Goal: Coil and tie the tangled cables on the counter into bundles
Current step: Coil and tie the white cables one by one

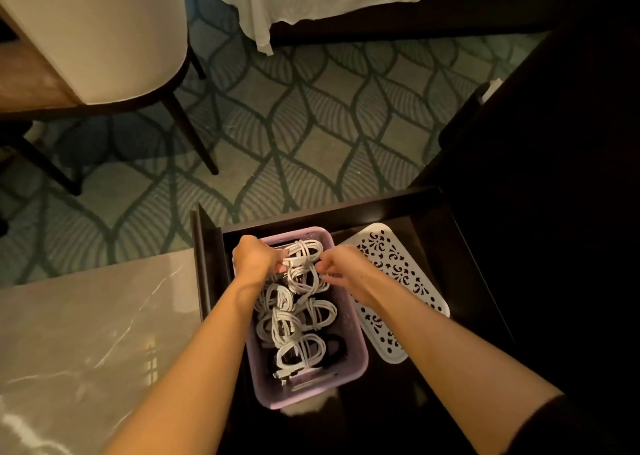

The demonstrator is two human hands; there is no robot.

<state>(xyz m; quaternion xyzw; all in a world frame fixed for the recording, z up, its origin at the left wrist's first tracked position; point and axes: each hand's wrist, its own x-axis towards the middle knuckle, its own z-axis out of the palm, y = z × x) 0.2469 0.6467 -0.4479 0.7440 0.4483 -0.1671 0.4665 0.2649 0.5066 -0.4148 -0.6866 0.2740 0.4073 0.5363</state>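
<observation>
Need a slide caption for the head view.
Left hand and right hand among coiled white cables in a lilac basket inside a drawer, patterned lid beside it.

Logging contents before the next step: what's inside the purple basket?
Coiled white cable bundles and a black cable fill the purple basket. The left hand grips the far bundle; the right hand is beside it. The hands cover that end, and coils hide the floor.

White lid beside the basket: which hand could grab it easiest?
Probably the right hand. The white lid lies right of the purple basket, partly under that forearm; the left hand, gripping a cable bundle, is over the basket's left side.
</observation>
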